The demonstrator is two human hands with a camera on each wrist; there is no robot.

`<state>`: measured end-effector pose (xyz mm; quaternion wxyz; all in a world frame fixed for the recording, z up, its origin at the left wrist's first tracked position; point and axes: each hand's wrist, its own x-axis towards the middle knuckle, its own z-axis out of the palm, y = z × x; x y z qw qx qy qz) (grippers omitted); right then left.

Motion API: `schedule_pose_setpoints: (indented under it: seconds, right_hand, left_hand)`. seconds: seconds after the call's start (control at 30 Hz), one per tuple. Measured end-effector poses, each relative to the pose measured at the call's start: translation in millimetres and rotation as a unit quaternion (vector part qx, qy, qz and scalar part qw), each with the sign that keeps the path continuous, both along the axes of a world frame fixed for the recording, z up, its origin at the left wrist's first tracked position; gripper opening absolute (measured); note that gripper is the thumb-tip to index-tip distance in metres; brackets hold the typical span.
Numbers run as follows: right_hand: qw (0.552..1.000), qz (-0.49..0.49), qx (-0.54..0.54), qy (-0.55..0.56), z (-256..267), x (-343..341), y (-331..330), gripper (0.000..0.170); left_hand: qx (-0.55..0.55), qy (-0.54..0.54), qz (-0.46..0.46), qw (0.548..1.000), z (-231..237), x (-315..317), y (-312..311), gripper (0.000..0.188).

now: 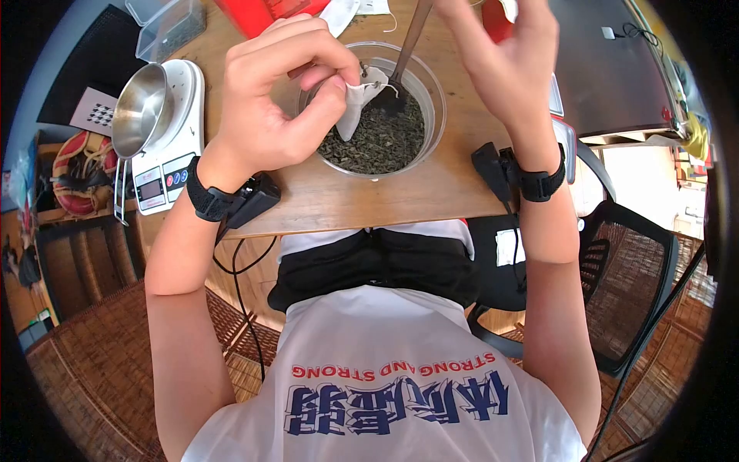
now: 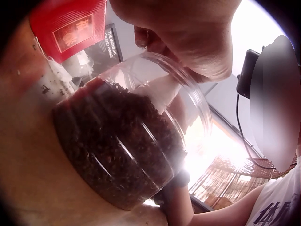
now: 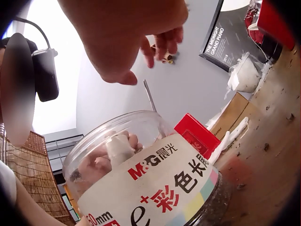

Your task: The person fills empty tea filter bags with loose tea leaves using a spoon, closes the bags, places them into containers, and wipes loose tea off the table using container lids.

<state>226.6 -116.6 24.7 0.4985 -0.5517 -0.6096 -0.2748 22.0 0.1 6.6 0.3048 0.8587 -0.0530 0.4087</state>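
The tub (image 1: pixel 439 123), clear, round and printed with a red "M&G", stands upright near the table's (image 1: pixel 323 206) near edge. Dark, dry, crumpled leaves (image 1: pixel 385 146) lie loose in it. The spoon (image 1: pixel 413 48) leans, its dark bowl in the leaves, its handle above the rim. The small white bag (image 1: pixel 351 117), with a thin string, is held at the tub's mouth, narrow end down; its fill is unclear.

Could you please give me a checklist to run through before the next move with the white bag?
1. Left hand pinching the white bag: ok.
2. Dark leaves available in the clear tub: ok.
3. Spoon standing in the leaves, handle up: ok.
4. Right hand gripping the spoon: not ok, its fingers are open.
5. Amount inside the bag: cannot tell.
6. Reading on the scale: cannot tell, too small.
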Motion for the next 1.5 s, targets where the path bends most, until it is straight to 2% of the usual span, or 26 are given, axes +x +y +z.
schedule_pose_setpoints:
  seconds: [0.03,0.07,0.13,0.2,0.27,0.3,0.37,0.53,0.6,0.63,0.7,0.77,0.9,0.93,1.0,1.23,1.3,1.33,1.5]
  right_hand:
    - [0.999,0.044,0.018,-0.013,4,6,-2,0.019]
    - [0.985,0.108,0.027,0.131,0,0,-6,0.020]
    - [0.955,0.237,0.016,0.175,16,-14,-22,0.037]
    - [0.922,0.341,-0.065,0.170,9,-15,-32,0.030]
    - [0.883,0.411,-0.190,0.122,8,-25,-35,0.028]
    - [0.883,0.411,-0.190,0.121,6,-27,-33,0.028]
    - [0.850,0.437,-0.287,0.061,0,-30,-30,0.029]
    - [0.838,0.436,-0.328,0.028,-4,-40,-30,0.037]
    - [0.838,0.435,-0.330,-0.011,-8,-43,-31,0.038]
    - [0.844,0.420,-0.332,-0.022,-9,-45,-32,0.039]
    - [0.852,0.412,-0.320,-0.039,-13,-52,-35,0.041]
    - [0.855,0.388,-0.332,-0.093,-11,-55,-40,0.046]
    - [0.870,0.373,-0.298,-0.124,-15,-64,-42,0.050]
    - [0.870,0.372,-0.298,-0.124,-14,-64,-42,0.050]
    - [0.855,0.372,-0.332,-0.141,-13,-64,-44,0.033]
    - [0.857,0.375,-0.318,-0.154,-18,-72,-43,0.036]
    - [0.870,0.369,-0.299,-0.132,-17,-74,-42,0.047]
    - [0.870,0.370,-0.299,-0.133,-17,-74,-42,0.047]
    - [0.869,0.377,-0.295,-0.127,-18,-72,-41,0.044]
  left_hand:
    - [0.000,0.000,0.001,1.000,0,-2,1,0.014]
    - [0.007,0.025,-0.012,1.000,1,-6,3,0.013]
    - [0.015,0.049,-0.023,0.998,2,-8,5,0.013]
    - [0.005,0.046,-0.042,0.998,3,-8,6,0.013]
    - [-0.009,0.044,-0.042,0.998,0,-7,3,0.013]
    - [-0.024,0.043,-0.043,0.998,0,-6,3,0.012]
    - [-0.017,0.057,-0.040,0.997,4,-7,1,0.013]
    - [-0.046,0.097,-0.039,0.993,5,-6,-5,0.014]
    - [-0.067,0.046,-0.059,0.995,5,-1,-9,0.020]
    - [-0.066,0.046,-0.059,0.995,5,0,-9,0.020]
    - [0.021,0.050,-0.099,0.994,7,2,-9,0.024]
    - [0.000,0.060,-0.117,0.991,6,3,-14,0.024]
    - [-0.021,0.075,-0.140,0.987,8,1,-21,0.026]
    - [-0.013,0.068,-0.142,0.987,8,1,-21,0.027]
    - [-0.006,0.074,-0.144,0.987,9,0,-20,0.027]
    - [0.016,0.097,-0.140,0.985,14,-2,-19,0.025]
    - [-0.013,0.089,-0.145,0.985,10,-1,-20,0.024]
    - [-0.042,0.081,-0.151,0.984,9,-1,-20,0.023]
    - [-0.050,0.089,-0.133,0.986,13,-4,-18,0.023]
